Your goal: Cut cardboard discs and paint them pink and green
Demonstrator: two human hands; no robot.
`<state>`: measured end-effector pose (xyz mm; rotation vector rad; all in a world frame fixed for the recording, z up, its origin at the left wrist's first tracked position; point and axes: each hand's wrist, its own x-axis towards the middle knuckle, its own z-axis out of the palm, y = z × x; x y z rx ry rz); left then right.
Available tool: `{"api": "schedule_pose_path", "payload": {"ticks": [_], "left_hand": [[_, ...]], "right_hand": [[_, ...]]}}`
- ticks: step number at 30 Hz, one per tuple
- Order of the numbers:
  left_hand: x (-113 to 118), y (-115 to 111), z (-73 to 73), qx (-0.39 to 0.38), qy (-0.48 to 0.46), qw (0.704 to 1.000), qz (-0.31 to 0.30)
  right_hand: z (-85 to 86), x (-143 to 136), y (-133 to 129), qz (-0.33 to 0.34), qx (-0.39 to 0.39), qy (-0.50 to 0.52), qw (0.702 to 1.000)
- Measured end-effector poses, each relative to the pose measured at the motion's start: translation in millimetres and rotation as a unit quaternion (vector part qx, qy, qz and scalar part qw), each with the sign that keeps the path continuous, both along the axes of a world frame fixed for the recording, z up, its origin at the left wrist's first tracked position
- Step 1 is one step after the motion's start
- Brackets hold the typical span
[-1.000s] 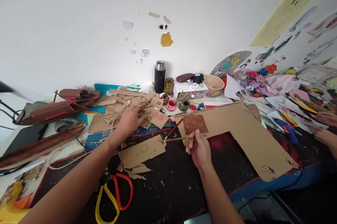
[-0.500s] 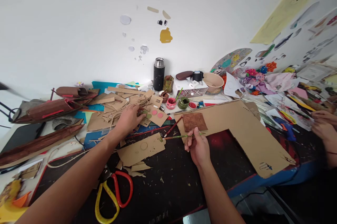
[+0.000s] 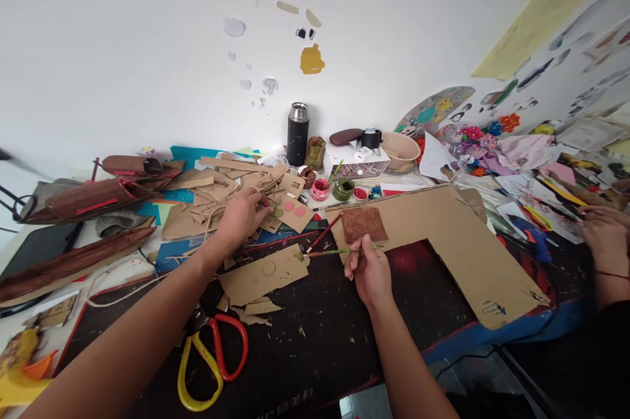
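My right hand [image 3: 371, 269] grips a thin green-stained paintbrush [image 3: 327, 253], whose tip points left over a cardboard strip [image 3: 266, 276] with a drawn circle. Just beyond that hand lies a brown-painted cardboard piece [image 3: 364, 224]. My left hand [image 3: 245, 217] is at the cardboard scraps, its fingers bent together beside a piece with pink and green dots [image 3: 295, 219]; what they hold, if anything, is hidden. A second brush [image 3: 325, 234] rests left of the brown piece. Open jars of red paint [image 3: 319, 190] and green paint [image 3: 343, 190] stand farther back.
Scissors [image 3: 216, 363] with yellow and red handles lie in front on the dark table [image 3: 315, 340]. A large bent cardboard sheet [image 3: 457, 235] spans the right. Behind stand a black thermos [image 3: 298, 136] and a beige bowl [image 3: 399, 151]. Another person's hands [image 3: 608, 235] are at the far right.
The view has shifted slightly. My left hand still reaches into the scraps, with the green-dotted piece by its fingers a little changed in position. My right hand keeps its grip on the brush.
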<state>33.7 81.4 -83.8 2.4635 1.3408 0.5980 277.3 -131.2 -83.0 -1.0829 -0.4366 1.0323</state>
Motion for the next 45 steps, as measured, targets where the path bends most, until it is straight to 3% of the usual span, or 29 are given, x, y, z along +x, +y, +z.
{"api": "schedule_pose_path", "payload": {"ticks": [9,15,20,25,29,33,39,45], "left_hand": [[2,-4,5.0,0.012,-0.009,1.0,-0.005],[-1,-13,17.3,0.005,-0.021,1.0,-0.005],[-21,-42,34.6,-0.024,-0.046,0.997,-0.056],[-44,-86,46.1,-0.08,0.003,0.988,-0.135],[-45,-108,39.0,-0.085,0.038,0.983,-0.158],[-35,-117,23.9,-0.087,0.062,0.983,-0.151],[-23,-119,13.7,-0.117,0.012,0.98,-0.161],[-31,-121,12.1,-0.11,-0.029,0.982,-0.15]], "right_hand": [[1.2,-1,1,-0.004,0.001,0.0,1.0],[2.0,-2,0,-0.004,0.0,-0.003,1.0],[2.2,0,0,-0.003,-0.003,0.0,1.0],[2.7,0,0,0.001,-0.005,-0.009,1.0],[2.4,1,0,0.0,-0.008,-0.016,1.0],[1.8,1,1,-0.005,-0.015,-0.021,1.0],[4.0,2,2,-0.019,-0.018,-0.012,1.0],[7.3,2,-1,-0.024,-0.025,-0.009,0.999]]}}
